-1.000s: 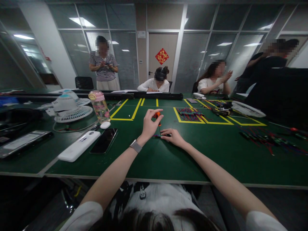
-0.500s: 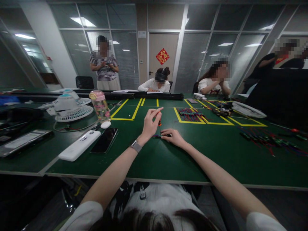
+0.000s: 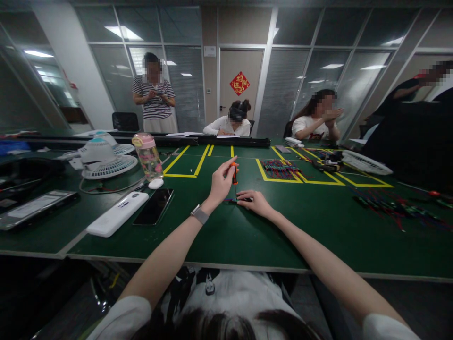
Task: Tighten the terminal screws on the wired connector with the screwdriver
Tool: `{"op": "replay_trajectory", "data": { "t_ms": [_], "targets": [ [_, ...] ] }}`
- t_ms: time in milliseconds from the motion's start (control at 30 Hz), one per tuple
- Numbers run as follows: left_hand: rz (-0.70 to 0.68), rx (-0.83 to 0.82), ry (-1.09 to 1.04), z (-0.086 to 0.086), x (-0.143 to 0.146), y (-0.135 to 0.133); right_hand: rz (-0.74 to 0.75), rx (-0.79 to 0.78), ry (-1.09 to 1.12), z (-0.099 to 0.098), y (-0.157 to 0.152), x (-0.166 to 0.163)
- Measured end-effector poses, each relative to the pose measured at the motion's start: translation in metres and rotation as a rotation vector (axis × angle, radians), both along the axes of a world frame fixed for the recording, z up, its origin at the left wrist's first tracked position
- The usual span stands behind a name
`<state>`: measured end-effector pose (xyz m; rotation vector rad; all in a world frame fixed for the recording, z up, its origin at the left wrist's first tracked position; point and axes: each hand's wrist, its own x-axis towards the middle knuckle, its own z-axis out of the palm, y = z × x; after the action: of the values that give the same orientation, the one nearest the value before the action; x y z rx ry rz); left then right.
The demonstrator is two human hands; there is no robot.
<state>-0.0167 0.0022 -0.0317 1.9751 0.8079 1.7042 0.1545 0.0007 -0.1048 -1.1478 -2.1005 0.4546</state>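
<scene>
Head view, centre frame: my left grip (image 3: pixel 221 183) clamps screwdriver (image 3: pixel 234 176) near-upright, right grip (image 3: pixel 257 203) pinches small board (image 3: pixel 231 200), likely for steadiness.

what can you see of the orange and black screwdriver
The screwdriver has an orange and black handle, apparently plastic, and a thin shaft that looks like metal. It stands nearly upright above the green table, handle up, its lower end at a small piece with wires. The left hand is at the handle; the right hand is beside the lower end. The tip is too small to make out.
</scene>
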Motion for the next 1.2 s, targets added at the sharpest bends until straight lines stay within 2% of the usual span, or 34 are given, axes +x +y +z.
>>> {"op": "replay_trajectory", "data": {
  "t_ms": [167, 333, 500, 700, 867, 1033, 1200],
  "targets": [
    [0.138, 0.054, 0.025, 0.0006, -0.0002, -0.0011, 0.0, 0.001, 0.0, 0.0001, 0.0002, 0.0003],
    [-0.008, -0.002, -0.016, -0.0005, 0.0001, 0.001, 0.008, -0.002, 0.003, -0.0009, 0.0012, 0.0009],
    [0.127, 0.02, -0.009, -0.0021, -0.0012, 0.0033, 0.012, 0.0, -0.004, -0.0003, 0.0011, 0.0007],
    [0.0, -0.019, -0.013, -0.0027, -0.0011, 0.0037, 0.004, -0.002, -0.004, 0.0009, -0.0003, -0.0002],
    [0.184, 0.074, 0.04, -0.0028, 0.0002, 0.0013, -0.008, -0.011, -0.01, 0.0023, -0.0014, -0.0006],
    [0.028, 0.029, 0.034, -0.0037, 0.0004, 0.0031, 0.001, -0.009, -0.002, 0.0025, -0.0017, -0.0005],
    [0.125, 0.076, 0.054, -0.0026, 0.0, 0.0007, -0.003, -0.007, -0.003, 0.0013, -0.0007, -0.0002]
  ]
}}
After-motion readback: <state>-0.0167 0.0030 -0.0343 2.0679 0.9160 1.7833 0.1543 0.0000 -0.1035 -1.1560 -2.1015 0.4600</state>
